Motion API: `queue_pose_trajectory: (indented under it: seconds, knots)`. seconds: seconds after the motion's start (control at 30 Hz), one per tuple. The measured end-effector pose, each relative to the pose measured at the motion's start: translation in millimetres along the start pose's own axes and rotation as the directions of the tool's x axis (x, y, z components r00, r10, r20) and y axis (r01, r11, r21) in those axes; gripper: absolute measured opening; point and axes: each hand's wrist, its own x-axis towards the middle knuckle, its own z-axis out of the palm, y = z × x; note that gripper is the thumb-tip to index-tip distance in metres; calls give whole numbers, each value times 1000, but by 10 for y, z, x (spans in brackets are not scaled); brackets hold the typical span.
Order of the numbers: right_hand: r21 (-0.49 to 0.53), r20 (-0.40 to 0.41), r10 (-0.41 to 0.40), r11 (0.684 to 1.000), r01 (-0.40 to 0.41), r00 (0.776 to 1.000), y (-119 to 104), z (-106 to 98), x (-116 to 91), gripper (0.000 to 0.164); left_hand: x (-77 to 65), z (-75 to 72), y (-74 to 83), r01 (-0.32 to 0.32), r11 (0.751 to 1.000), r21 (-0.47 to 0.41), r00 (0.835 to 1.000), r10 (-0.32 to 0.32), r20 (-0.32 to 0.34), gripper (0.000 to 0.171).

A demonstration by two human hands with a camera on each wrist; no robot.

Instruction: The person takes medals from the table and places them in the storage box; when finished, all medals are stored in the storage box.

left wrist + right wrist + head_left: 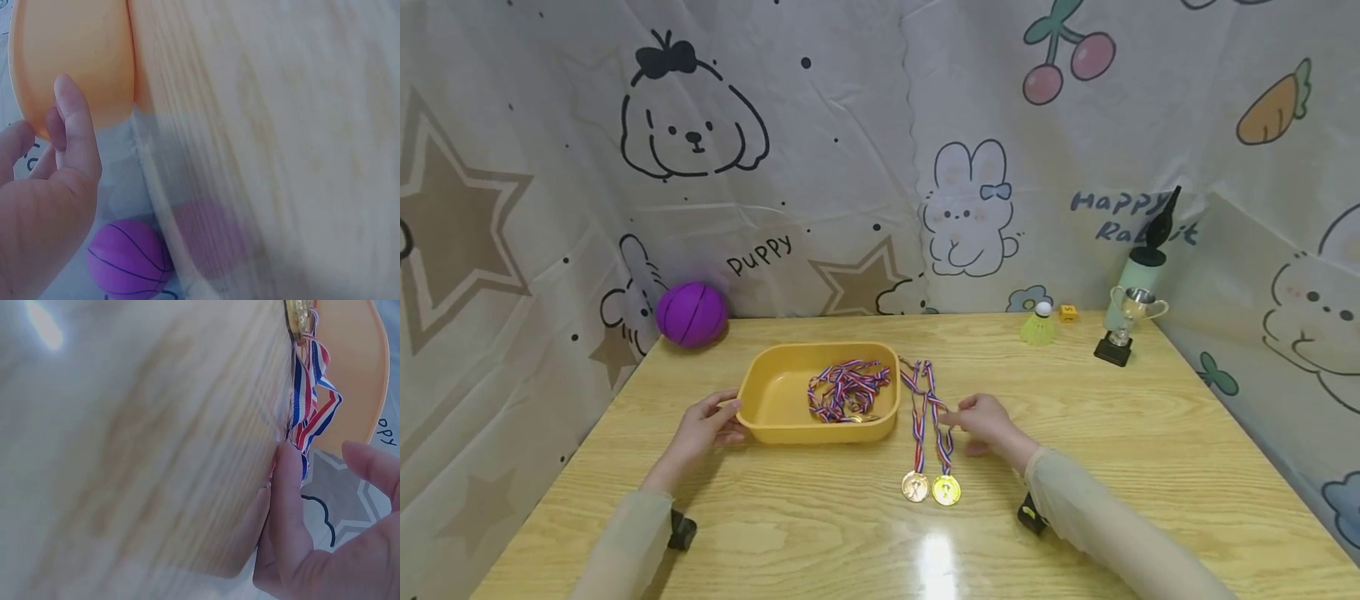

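Observation:
A yellow plastic basin [775, 392] stands left of the table's middle. My left hand [707, 423] holds its left end, thumb at the rim and fingers against the outer wall in the left wrist view. Inside, on the right, lies a tangled heap of red-white-blue ribbons [842, 390] with part of a gold medal. Two medals lie on the table right of the basin, a coppery one [915, 486] and a brighter gold one [946, 490], ribbons stretched away behind them. My right hand [988, 425] is beside the gold medal's ribbon [315, 412], fingertips at it, thumb apart.
A purple ball [692, 314] sits at the back left corner. Along the back right are a yellow-green shuttlecock [1037, 327], a small yellow block [1068, 313], a trophy cup [1127, 317] and a pale green cylinder with a black top [1138, 273]. Printed cloth hangs behind the table.

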Motion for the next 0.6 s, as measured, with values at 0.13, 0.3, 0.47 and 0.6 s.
queue_pose_trajectory:
  seconds: [0.13, 0.3, 0.47, 0.6]
  knots:
    - [-20, -7, -11, 1000, 11, 1000, -8, 28, 13, 54, 0, -8, 2, 0, 1000, 5, 1000, 0, -1, 51]
    - [-63, -16, -26, 998, 24, 1000, -2, 63, 21, 56, 2, -9, -4, 3, 1000, 0, 1000, -3, 1, 51]
    - [-103, -14, -37, 994, 36, 999, -20, 96, 44, 58, -8, -4, 10, 0, 1000, -3, 1000, 0, -2, 52]
    - [-124, -16, -46, 991, 43, 999, -25, 107, 64, 60, -4, -2, 6, -3, 1000, -4, 1000, 2, -4, 51]
